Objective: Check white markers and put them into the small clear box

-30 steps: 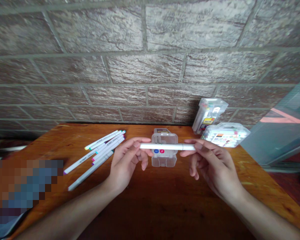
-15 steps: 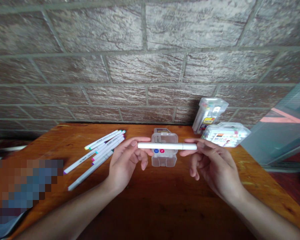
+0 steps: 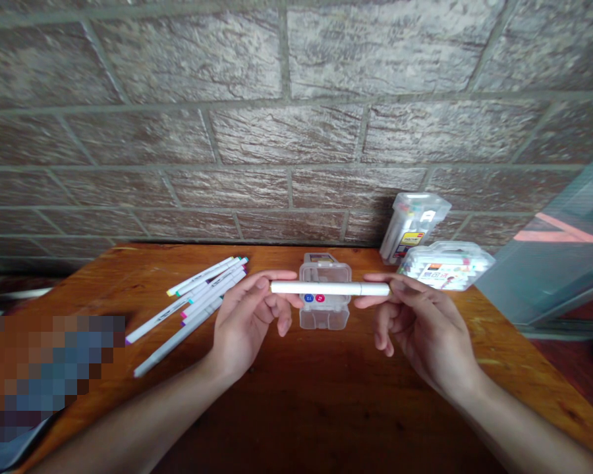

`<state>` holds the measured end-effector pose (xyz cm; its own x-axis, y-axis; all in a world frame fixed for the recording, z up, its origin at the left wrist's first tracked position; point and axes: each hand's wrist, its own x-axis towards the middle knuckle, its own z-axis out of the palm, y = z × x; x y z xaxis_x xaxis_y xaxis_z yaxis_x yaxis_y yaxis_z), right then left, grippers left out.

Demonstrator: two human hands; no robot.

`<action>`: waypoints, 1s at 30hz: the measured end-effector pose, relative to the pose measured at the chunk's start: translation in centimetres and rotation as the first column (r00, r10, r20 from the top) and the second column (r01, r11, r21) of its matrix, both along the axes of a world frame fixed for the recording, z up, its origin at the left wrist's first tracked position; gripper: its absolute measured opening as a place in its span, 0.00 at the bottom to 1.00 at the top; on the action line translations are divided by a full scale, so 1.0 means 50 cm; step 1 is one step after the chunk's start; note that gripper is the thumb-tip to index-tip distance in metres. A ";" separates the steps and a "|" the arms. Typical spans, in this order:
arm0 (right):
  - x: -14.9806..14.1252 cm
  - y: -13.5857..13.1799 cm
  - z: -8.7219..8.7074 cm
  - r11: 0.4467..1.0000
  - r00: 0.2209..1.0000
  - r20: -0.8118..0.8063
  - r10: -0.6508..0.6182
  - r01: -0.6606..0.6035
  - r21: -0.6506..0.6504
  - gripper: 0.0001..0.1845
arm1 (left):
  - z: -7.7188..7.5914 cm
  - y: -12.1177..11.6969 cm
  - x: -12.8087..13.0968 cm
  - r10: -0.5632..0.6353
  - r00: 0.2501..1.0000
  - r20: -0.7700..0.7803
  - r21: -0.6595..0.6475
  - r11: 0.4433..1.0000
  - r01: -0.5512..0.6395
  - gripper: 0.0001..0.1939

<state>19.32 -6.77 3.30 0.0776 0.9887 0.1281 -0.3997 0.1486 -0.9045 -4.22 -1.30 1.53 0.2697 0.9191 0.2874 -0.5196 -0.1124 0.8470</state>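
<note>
A white marker pen (image 3: 321, 288) is held level above the table, pinched at both ends. My left hand (image 3: 247, 322) grips its left end between thumb and fingers, and my right hand (image 3: 425, 322) grips its right end the same way. Beyond the pen stands a clear plastic case (image 3: 325, 317) with its lid open; blue and red round marks show just below the pen. Several white markers (image 3: 197, 289) with coloured ends lie in a loose pile left of my left hand.
On the right, a tall clear marker box (image 3: 411, 227) stands by the brick wall (image 3: 257, 131). A wider clear case of markers (image 3: 447, 266) sits in front of it on the wooden table (image 3: 321, 395). A pixelated patch (image 3: 49, 382) covers the lower left.
Almost nothing differs. My left hand has shifted very slightly left, while my right hand and the marker pen stay in place.
</note>
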 end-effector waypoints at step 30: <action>-0.001 0.004 -0.010 0.988 0.961 0.248 -0.118 0.090 0.123 0.14 | -0.002 -0.002 0.007 0.198 0.934 -0.296 0.164 0.974 -0.155 0.14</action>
<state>19.26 -6.58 2.79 0.1299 0.9557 0.2640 -0.1357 0.2808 -0.9501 -3.87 -1.38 1.42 0.2019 0.9179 0.3417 -0.1963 -0.3038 0.9323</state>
